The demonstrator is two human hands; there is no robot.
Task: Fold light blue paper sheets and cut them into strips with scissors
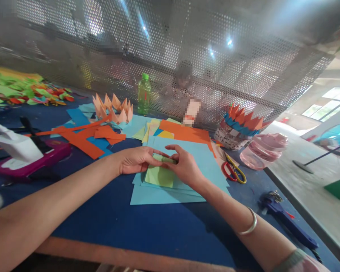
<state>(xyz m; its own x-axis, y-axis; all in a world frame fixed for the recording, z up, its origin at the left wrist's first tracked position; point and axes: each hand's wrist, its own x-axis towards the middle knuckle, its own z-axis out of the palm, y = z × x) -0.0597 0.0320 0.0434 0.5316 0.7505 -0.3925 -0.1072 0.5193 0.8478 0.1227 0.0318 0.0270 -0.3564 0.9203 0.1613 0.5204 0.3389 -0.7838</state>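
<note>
A light green piece of paper (160, 178) lies over a stack of light blue sheets (170, 196). My left hand (136, 158) is at its upper left edge, fingers stretched along it and the thumb pressing on the paper. From the right, my right hand (184, 164), a bangle on its wrist, pinches the upper right part of the green paper between thumb and fingers. The fingertips of both hands meet near the top of the paper and hide part of its edge.
Orange paper strips (82, 141), a folded-paper ring (113, 109) and a green bottle (144, 94) stand or lie behind. Scissors (234, 172), a pink jar (263, 151) and a glue gun (290, 221) are on the right. A purple power strip (31, 162) sits left.
</note>
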